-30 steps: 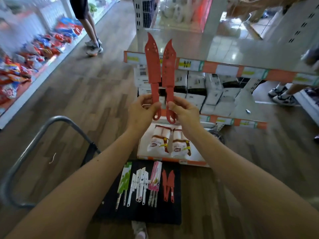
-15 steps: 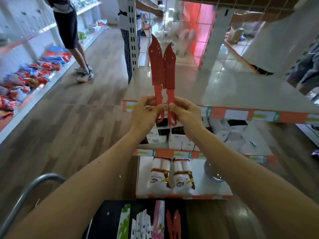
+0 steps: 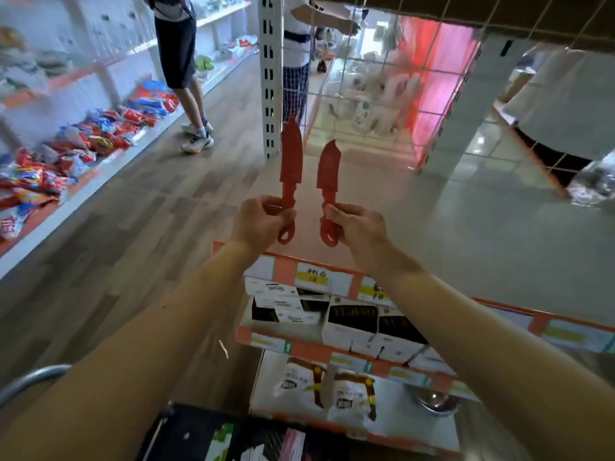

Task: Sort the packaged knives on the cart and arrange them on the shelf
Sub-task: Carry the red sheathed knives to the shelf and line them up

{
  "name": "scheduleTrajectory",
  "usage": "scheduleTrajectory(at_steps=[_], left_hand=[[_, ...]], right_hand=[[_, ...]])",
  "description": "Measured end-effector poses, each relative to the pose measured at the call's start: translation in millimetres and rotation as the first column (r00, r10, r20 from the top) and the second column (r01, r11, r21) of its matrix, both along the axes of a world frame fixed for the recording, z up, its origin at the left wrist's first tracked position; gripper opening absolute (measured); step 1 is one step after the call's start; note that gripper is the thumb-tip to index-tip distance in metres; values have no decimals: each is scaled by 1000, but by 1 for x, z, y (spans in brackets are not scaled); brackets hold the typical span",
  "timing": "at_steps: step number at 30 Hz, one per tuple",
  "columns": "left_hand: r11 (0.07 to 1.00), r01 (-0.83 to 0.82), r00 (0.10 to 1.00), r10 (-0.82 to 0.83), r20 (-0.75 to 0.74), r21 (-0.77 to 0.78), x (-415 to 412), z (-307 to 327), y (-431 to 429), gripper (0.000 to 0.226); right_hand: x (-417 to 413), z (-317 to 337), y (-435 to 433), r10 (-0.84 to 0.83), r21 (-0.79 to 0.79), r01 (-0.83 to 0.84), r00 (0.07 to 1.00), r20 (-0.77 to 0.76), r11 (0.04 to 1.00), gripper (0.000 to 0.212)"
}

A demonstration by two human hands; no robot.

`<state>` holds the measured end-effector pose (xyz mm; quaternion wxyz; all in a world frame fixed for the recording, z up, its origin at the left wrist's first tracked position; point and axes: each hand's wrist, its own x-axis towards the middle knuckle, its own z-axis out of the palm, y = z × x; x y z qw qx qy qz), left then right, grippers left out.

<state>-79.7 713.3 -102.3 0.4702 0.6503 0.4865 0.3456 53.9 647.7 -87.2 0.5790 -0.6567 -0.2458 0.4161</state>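
Note:
I hold two red packaged knives upright over the top shelf (image 3: pixel 482 234), blades pointing up and away. My left hand (image 3: pixel 258 221) pinches the handle of the left red knife (image 3: pixel 291 158). My right hand (image 3: pixel 356 224) pinches the handle of the right red knife (image 3: pixel 328 169). A gap separates the two knives. At the bottom edge the black cart deck (image 3: pixel 186 437) shows, with the tops of green, white and pink knife packages (image 3: pixel 293 444) lying on it.
White boxes (image 3: pixel 352 324) fill the shelf level below; the lowest level holds bagged goods (image 3: pixel 332 390) and a metal bowl (image 3: pixel 436 399). A perforated white upright (image 3: pixel 268 74) and wire mesh back the shelf. A person's legs (image 3: pixel 189 101) stand in the aisle. Cart handle (image 3: pixel 30 380) sits lower left.
The two knives, side by side and touching before, have moved apart and forward over the top shelf. My view has tilted up, so less of the cart shows.

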Motion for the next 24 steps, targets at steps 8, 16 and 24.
scheduleTrajectory(at_steps=[8,16,24], left_hand=[[999,46,992,-49,-117,-26,-14,-7,26,26],[982,59,950,1,-313,181,-25,-11,29,21],[953,113,873,40,-487,281,-32,-10,27,28]], right_hand=[[-22,-14,28,134,-125,-120,985,111,985,11],[-35,-17,30,114,-182,-70,965,238,981,24],[-42,-7,26,264,-203,-180,793,548,962,42]])
